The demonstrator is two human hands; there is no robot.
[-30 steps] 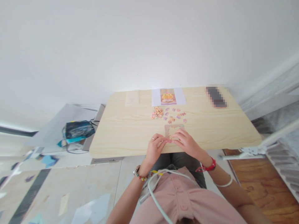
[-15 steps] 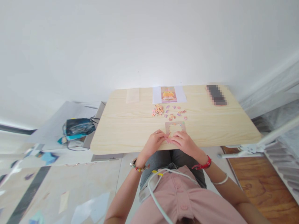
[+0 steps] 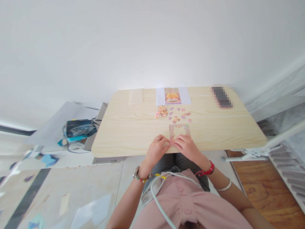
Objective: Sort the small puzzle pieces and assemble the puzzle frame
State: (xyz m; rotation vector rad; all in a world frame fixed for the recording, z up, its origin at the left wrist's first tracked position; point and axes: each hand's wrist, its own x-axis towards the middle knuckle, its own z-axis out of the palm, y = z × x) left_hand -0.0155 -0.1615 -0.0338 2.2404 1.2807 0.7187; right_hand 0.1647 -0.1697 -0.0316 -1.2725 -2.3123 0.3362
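A partly assembled jigsaw puzzle [image 3: 171, 128] lies flat at the table's near edge, a pinkish border around an open middle where the wood shows. My left hand [image 3: 157, 149], fingers curled together, touches its lower left corner. On its lower edge rest the bent fingers of my right hand [image 3: 187, 147], pressed close together. Whatever small piece may be under either set of fingertips is hidden. Beyond the puzzle are several loose jigsaw pieces [image 3: 175, 119], with a heaped pile of pieces [image 3: 162, 112] to their left.
A printed picture sheet [image 3: 172, 96] lies at the back of the wooden table [image 3: 128, 127]. Left of it is a pale, translucent flat packet [image 3: 135, 96]; a blurred-out phone [image 3: 222, 97] is at the back right. A white cable [image 3: 157, 197] crosses my lap.
My left hand has drawn slightly back and left from the puzzle's lower edge, its fingers curling more. The right hand stays at nearly the same place. The loose pieces have not moved.
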